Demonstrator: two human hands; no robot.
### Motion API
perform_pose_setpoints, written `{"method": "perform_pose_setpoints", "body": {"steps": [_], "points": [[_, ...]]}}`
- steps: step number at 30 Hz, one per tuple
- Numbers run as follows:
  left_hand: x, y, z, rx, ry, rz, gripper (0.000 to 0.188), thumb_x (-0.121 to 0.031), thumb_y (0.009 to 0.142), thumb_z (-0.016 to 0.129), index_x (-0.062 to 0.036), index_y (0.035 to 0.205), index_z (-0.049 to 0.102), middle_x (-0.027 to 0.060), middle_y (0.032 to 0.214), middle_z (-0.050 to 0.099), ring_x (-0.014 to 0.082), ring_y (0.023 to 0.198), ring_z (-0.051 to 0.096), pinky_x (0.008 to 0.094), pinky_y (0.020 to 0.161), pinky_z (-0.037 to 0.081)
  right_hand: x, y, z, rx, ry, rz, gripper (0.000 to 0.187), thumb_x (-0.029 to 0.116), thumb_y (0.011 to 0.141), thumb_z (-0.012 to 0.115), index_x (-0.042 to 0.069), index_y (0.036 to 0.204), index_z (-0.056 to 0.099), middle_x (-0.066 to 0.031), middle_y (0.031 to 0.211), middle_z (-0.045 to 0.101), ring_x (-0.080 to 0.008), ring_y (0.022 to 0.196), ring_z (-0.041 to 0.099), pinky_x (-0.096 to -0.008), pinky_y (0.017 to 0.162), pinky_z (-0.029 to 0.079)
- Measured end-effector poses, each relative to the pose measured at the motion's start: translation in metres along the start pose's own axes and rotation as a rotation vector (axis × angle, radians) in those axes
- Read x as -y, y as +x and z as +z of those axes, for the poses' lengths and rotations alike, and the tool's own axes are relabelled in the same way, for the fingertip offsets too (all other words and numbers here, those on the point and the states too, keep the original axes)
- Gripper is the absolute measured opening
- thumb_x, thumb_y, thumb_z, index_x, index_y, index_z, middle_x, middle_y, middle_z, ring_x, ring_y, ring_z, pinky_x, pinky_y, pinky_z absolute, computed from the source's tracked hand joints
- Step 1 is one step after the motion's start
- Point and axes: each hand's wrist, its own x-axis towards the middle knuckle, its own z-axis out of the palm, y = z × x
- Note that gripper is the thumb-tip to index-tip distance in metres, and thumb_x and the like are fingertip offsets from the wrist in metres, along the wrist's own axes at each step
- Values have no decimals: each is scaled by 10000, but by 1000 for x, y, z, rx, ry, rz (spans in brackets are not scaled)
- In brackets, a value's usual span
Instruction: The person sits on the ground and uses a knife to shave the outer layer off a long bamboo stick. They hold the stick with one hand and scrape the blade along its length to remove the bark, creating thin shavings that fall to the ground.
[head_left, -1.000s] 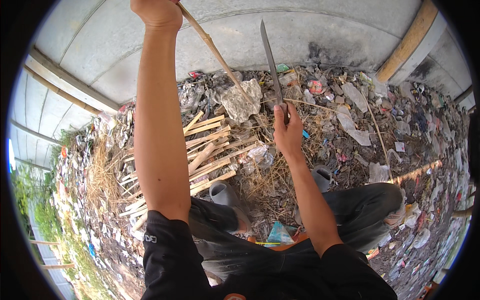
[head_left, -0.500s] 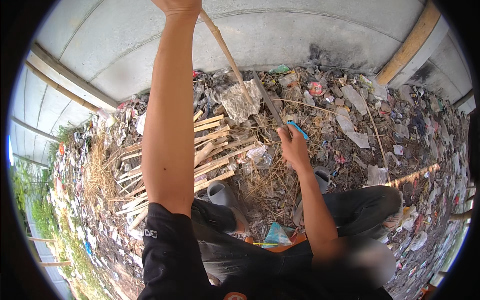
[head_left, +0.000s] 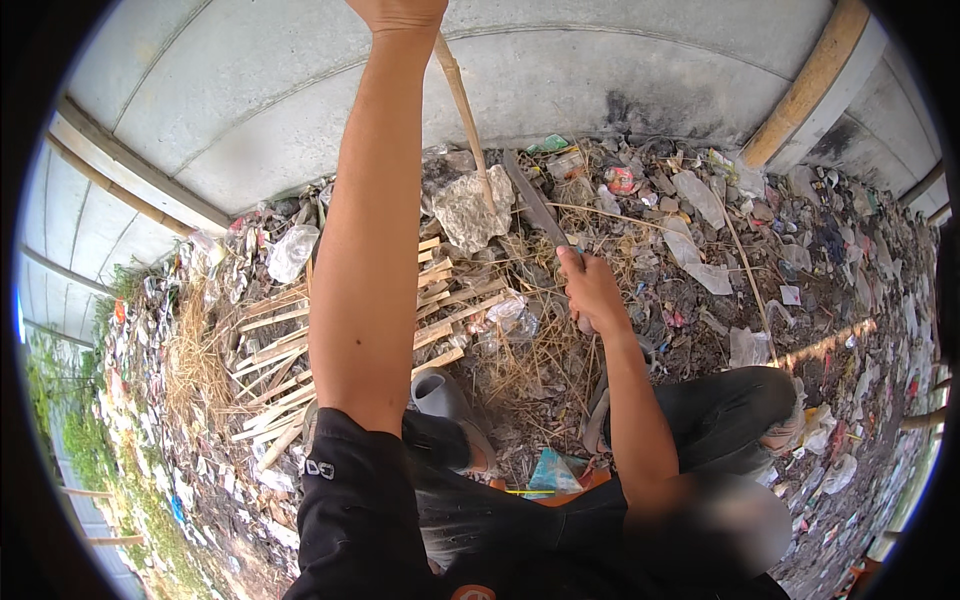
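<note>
My right hand (head_left: 592,290) is closed around the handle of a long knife (head_left: 537,203), in front of my knees. Its dark, broad blade points up and away to the left, toward a pale rough stone (head_left: 474,210). My left arm reaches far forward, and my left hand (head_left: 400,10) is cut off by the top edge, its fingers out of sight. From that hand a bamboo stick (head_left: 460,97) slants down, its lower end on the stone. The blade tip lies just right of the stick; contact between them cannot be made out.
Split wood strips (head_left: 275,385) lie in a pile at left, partly behind my left arm. Plastic scraps and dry straw (head_left: 200,345) litter the ground. A concrete wall (head_left: 600,60) with a bamboo pole (head_left: 800,90) stands ahead. My grey boots (head_left: 440,395) flank the work spot.
My left hand and the upper end of the stick have shifted right, so the stick stands steeper. The right hand has turned slightly; a blue piece beside it is out of sight.
</note>
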Motion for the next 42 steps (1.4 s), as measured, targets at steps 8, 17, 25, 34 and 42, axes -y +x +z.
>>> {"method": "perform_pose_setpoints", "body": {"steps": [8,17,25,34,42], "points": [[12,14,-8,177,695,576,433,-361,1012,564,-160,671,388,-65,567,289,52,446,230,248,400,205,68,-34,21,-169,686,-344,437,452,1059,531,23,990,574,19,567,427,-73,421,437,-290,391,370],[14,12,-9,109,133,96,450,-427,1039,484,-150,695,397,-57,583,289,53,454,218,243,403,194,-159,-26,69,67,-170,280,490,469,1039,552,8,1113,700,-176,852,693,-322,779,676,-484,682,502],[-8,25,-42,206,749,657,460,-388,1063,466,-169,674,356,-55,589,267,69,459,186,257,417,192,-211,-25,38,-532,-75,-36,422,357,990,649,-3,1209,650,-205,1006,709,-388,918,688,-509,767,540],[-71,-12,-19,-134,944,596,368,-284,976,467,-94,678,363,11,561,266,141,495,201,306,487,204,-219,4,-33,-1035,93,157,540,211,944,663,-18,1403,496,-282,1324,590,-411,1122,645,-513,923,518],[-122,-39,-42,-206,879,551,350,-295,972,435,-139,677,329,-6,556,202,140,507,140,321,503,133,-237,48,-25,-692,-391,102,394,168,901,669,3,1256,623,-267,1277,583,-410,1215,551,-533,937,481]]}}
